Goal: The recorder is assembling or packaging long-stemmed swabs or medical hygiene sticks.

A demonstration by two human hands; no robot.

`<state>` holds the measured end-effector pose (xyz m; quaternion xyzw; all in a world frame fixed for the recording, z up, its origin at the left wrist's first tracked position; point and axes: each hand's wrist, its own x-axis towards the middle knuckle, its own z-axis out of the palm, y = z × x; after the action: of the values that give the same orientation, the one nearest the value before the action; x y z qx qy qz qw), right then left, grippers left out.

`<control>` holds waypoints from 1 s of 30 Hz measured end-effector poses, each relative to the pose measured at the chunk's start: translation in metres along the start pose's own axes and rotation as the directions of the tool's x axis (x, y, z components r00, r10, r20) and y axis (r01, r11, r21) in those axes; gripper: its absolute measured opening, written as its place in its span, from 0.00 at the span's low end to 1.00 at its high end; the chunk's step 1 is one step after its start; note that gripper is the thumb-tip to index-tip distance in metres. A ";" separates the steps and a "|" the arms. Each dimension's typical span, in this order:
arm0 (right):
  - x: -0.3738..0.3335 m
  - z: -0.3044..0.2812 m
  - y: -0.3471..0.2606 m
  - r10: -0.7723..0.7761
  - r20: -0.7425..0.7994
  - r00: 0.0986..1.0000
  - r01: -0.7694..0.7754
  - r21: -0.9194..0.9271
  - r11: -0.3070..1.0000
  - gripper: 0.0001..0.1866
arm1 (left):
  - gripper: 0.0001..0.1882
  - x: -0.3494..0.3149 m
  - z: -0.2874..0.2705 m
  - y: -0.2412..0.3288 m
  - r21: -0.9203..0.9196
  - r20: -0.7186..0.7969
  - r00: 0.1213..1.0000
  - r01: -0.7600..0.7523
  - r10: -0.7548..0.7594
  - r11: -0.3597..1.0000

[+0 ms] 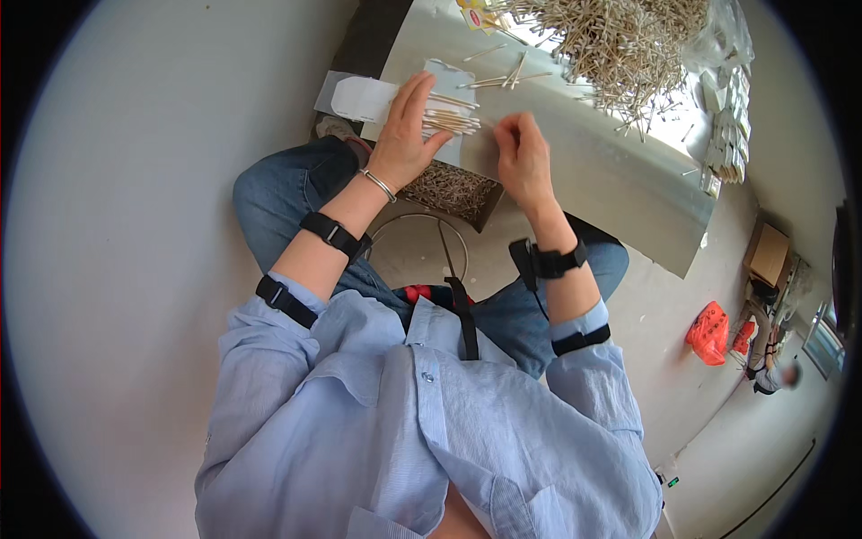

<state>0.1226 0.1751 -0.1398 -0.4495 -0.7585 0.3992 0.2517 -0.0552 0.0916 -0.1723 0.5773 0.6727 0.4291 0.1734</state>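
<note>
The person sits at the near side of a grey table (611,171), sleeves rolled up, black straps around both forearms. The left hand (409,135) is over the table's left part, curved around a bundle of cotton swabs (453,121), thumb along the near side and fingers stretched along the far side, so I take it as a loose grip. The swabs' tips point toward the table's right end. A white packet (364,99) reaches out past the table's left edge from behind that hand. The right hand (523,157) is above the table, just right of the bundle and apart from it, fingers curled in toward the thumb; the fingertips blur, and I cannot tell whether they pinch anything. A few loose swabs (512,78) lie farther back on the table, some crossing. Toward the table's far side is a big heaped pile of swabs (620,54), with a yellow packet (480,15) left of it and a clear plastic bag (725,40) on its right. White packets (729,126) are stacked along the table's right end. Below the table's near edge sits an open box (488,208) full of more swabs. Well off to the table's right, a red plastic bag (708,334) rests on the floor.
</note>
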 end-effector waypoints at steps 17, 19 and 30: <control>0.069 -0.002 0.010 -0.390 0.114 0.913 0.376 -0.606 0.701 0.08 | 0.27 0.006 -0.001 0.004 0.103 0.153 0.982 -0.125 0.109 0.987; 0.076 -0.001 0.008 -0.369 0.141 0.919 0.371 -0.627 0.685 0.07 | 0.27 0.005 -0.001 0.004 0.102 0.158 0.982 -0.116 0.099 0.988; 0.049 0.030 -0.001 -0.417 0.174 0.892 0.436 -0.572 0.695 0.04 | 0.37 0.002 0.003 0.001 0.056 0.072 0.996 -0.065 0.061 0.996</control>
<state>0.0764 0.2064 -0.1543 -0.3112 -0.9316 0.0774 0.1712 -0.0528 0.0948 -0.1726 0.6177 0.6599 0.3942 0.1662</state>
